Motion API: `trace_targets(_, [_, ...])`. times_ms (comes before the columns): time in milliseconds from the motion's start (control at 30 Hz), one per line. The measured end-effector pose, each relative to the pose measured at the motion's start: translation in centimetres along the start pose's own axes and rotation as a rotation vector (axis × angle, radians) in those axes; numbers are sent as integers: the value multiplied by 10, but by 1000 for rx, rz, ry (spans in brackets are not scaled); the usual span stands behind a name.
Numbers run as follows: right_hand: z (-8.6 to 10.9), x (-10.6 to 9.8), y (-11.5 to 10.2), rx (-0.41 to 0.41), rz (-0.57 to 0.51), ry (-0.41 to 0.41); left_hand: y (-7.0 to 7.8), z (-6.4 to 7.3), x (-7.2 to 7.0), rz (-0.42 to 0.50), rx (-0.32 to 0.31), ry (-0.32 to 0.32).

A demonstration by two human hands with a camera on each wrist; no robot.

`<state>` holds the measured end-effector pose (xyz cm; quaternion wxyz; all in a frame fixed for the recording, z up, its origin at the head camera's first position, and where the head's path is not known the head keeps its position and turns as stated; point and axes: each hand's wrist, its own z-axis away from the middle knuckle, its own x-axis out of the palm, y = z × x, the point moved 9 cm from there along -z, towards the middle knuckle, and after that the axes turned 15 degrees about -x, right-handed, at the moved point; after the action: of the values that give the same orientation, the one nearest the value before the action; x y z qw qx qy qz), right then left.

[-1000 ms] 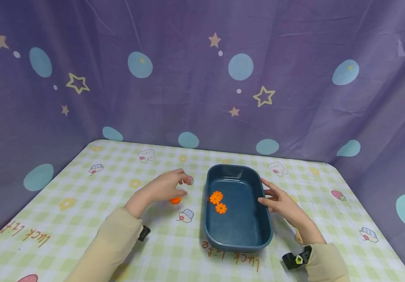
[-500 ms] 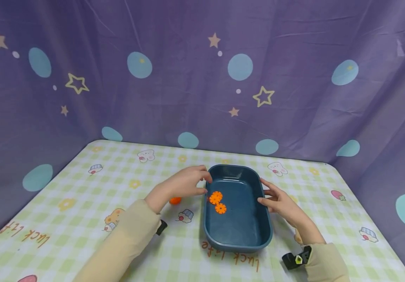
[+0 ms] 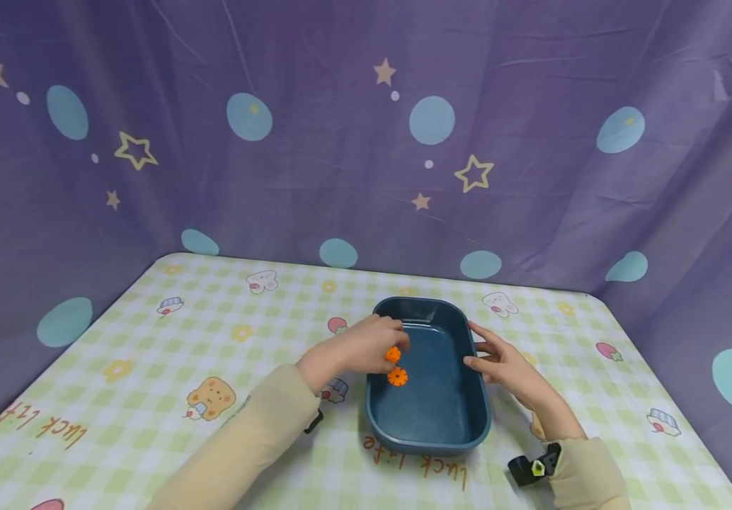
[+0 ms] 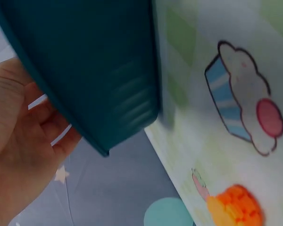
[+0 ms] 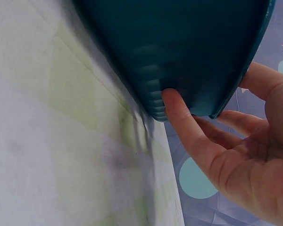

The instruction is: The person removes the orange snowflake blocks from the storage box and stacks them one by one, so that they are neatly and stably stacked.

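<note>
1. Orange notched discs lie centre frame, inside the left side of the glossy dark-blue tray.
2. Left hand reaches over the rim; I cannot tell whether its fingers pinch the upper disc.
3. Right hand grasps the right wall.
4. Checked tablecloth spreads both sides, its far edge meeting purple curtain.

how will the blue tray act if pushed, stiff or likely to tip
The blue tray is probably stiff, since its sides look straight and unbent. It would likely slide before tipping, being low and broad. Its glossy inside suggests a smooth, possibly slippery surface.
</note>
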<state>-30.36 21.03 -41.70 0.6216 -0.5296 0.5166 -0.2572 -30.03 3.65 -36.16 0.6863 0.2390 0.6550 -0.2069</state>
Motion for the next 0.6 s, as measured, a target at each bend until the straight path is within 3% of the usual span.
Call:
trace_targets(333, [0, -1, 0, -6, 1, -6, 5, -15, 27, -63, -84, -171])
trace_targets(600, [0, -1, -1, -10, 3, -2, 15, -23, 36, -139, -69, -171])
